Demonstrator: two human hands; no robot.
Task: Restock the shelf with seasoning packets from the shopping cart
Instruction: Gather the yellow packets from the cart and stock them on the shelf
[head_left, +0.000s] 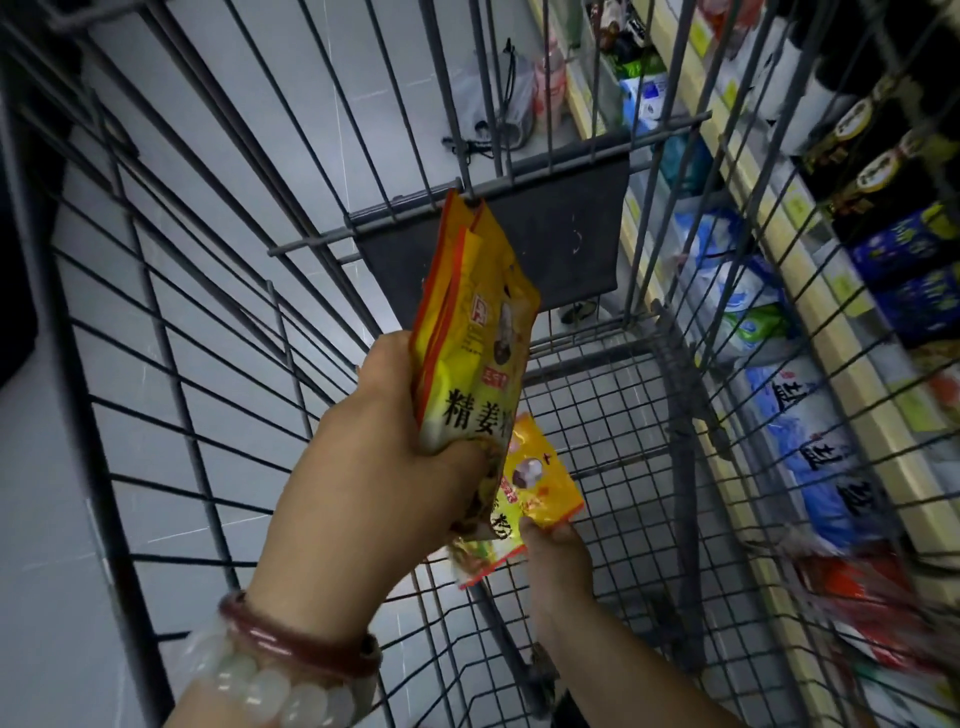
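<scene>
My left hand (379, 447) is shut on a bunch of yellow seasoning packets (475, 332) with orange edges, held upright above the wire shopping cart (613, 415). Lower in the basket, my right hand (558, 564) pinches the edge of another yellow packet (537, 480). One more yellow packet (480, 558) sits just beneath it; whether it lies on the cart floor or is held I cannot tell. The shelf (810, 322) runs along the right side, beyond the cart's wire wall.
The shelf holds blue-and-white salt bags (826, 457), dark bottles (872, 171) and red packets (862, 597). A grey flap (561, 234) hangs at the cart's far end. A plastic bag (498, 104) lies on the grey floor beyond. Bracelets circle my left wrist.
</scene>
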